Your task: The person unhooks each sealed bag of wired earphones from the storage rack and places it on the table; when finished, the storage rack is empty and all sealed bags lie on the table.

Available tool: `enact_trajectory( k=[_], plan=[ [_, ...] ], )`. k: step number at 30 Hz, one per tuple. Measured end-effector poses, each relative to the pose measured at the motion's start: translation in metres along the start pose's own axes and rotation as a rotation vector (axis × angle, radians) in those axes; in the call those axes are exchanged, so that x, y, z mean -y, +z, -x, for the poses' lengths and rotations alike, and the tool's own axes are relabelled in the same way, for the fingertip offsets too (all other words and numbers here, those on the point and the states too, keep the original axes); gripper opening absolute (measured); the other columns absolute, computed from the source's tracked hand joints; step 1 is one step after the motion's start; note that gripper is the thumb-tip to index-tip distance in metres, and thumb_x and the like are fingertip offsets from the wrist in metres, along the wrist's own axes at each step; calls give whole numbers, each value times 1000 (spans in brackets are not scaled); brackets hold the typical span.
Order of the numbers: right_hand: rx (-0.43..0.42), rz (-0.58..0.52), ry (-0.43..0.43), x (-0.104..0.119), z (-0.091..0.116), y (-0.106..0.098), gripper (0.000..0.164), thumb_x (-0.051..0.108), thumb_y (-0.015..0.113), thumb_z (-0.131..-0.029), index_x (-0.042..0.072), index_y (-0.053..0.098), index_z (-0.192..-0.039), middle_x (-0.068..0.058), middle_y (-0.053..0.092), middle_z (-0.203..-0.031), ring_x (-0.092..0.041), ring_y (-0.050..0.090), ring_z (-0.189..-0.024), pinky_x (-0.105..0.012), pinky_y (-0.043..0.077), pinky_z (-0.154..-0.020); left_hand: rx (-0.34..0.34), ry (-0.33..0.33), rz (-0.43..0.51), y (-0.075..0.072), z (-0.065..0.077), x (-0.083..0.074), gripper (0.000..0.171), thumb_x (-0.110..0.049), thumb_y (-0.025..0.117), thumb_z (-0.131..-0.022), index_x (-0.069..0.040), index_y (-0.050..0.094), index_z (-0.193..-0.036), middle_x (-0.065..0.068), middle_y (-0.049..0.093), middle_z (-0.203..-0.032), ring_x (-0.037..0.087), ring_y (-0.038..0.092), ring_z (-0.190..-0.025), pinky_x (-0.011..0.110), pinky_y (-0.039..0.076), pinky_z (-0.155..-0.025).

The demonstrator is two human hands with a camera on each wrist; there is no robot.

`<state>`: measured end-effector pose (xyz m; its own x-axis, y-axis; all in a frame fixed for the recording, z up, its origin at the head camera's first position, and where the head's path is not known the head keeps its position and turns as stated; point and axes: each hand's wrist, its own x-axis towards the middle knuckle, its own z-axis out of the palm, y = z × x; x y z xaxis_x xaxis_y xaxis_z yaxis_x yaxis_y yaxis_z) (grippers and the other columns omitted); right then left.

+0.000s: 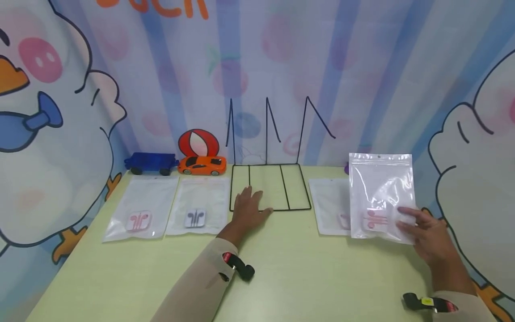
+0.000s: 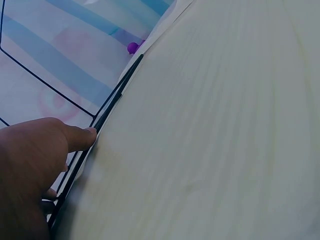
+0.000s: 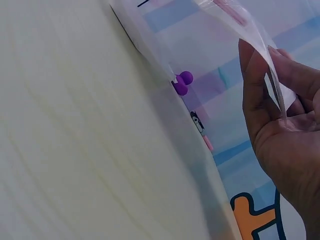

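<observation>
My right hand [image 1: 432,237] holds up a clear zip bag [image 1: 380,183] by its lower right edge, pinched between thumb and fingers. Inside the bag shows a boxed pair of pink earphones [image 1: 376,220]. Raised off the table, it partly covers another bag [image 1: 327,205] lying behind it. My left hand [image 1: 250,212] rests on the black wire rack [image 1: 295,209], fingers spread over its base. In the left wrist view the thumb [image 2: 82,137] touches the rack's front bar [image 2: 107,110].
Two more bags with earphones, one pink [image 1: 138,190] and one dark [image 1: 209,190], lie to the left. Behind them stand a blue toy wagon [image 1: 150,162] and an orange toy car [image 1: 202,165]. A purple object [image 3: 184,82] sits at the table's back edge, before a printed curtain [image 1: 257,53].
</observation>
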<state>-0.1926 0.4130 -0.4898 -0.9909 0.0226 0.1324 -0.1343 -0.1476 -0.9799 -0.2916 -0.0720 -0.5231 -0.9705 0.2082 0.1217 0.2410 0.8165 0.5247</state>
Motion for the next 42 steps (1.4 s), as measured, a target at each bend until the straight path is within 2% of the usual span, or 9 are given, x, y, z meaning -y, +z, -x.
enact_trajectory(
  k=[8,23,27,30,33,35,37,39,42],
  plan=[
    [37,-63,73,-5,0,-18,50,-11,58,-106,19,73,-143,15,73,-125,-7,78,-97,-22,66,-80,10,-7,-11,1,-2,0,70,-46,69,-104,-6,52,-159,27,34,-175,45,26,-168,61,18,-139],
    [13,-201,101,-12,-5,-44,50,-11,54,-108,19,73,-144,14,73,-127,-6,76,-102,-21,66,-83,9,8,-8,-3,1,-4,69,-43,70,-103,-4,54,-158,29,36,-173,46,29,-166,63,21,-137],
    [36,-101,122,-13,-7,-48,50,-5,54,-110,25,70,-147,17,69,-125,-5,72,-95,-17,60,-69,5,7,-12,-2,1,-3,69,-44,70,-103,-4,54,-157,29,37,-173,46,29,-166,63,21,-137],
    [20,-72,171,-15,-9,-48,50,-2,58,-110,26,68,-150,20,64,-130,-1,71,-97,-16,62,-74,7,3,-13,-2,1,-3,69,-44,69,-104,-4,54,-158,29,36,-174,46,28,-166,62,21,-137],
    [-60,-33,269,-17,-12,-45,50,6,67,-107,26,64,-154,9,49,-166,4,72,-99,-20,65,-83,14,0,-15,-2,1,-3,69,-44,69,-104,-4,54,-158,29,36,-174,46,28,-166,62,21,-137],
    [-118,144,329,-18,-13,-44,52,20,70,-108,27,58,-159,0,27,-182,9,69,-98,-21,66,-85,15,2,-13,-2,1,-3,68,-43,70,-104,-4,54,-157,29,36,-173,46,29,-166,63,21,-137],
    [-166,334,381,-18,-14,-42,59,34,70,-108,27,52,-163,-7,6,-186,-3,73,-107,-23,66,-84,11,5,-11,-2,2,-4,68,-43,70,-103,-3,55,-157,30,37,-173,46,29,-166,63,21,-137],
    [-191,518,408,-17,-16,-43,66,44,68,-108,24,46,-167,-17,4,-185,-25,72,-129,-27,67,-88,7,7,-8,-2,1,-3,68,-43,70,-103,-3,55,-156,30,37,-173,46,29,-166,63,21,-137],
    [-203,670,405,-15,-18,-45,75,50,68,-107,16,41,-168,-21,5,-183,-54,31,-162,-50,54,-118,7,6,-4,-2,1,-3,68,-43,70,-103,-3,55,-157,30,36,-173,46,28,-166,63,20,-137]
  ],
)
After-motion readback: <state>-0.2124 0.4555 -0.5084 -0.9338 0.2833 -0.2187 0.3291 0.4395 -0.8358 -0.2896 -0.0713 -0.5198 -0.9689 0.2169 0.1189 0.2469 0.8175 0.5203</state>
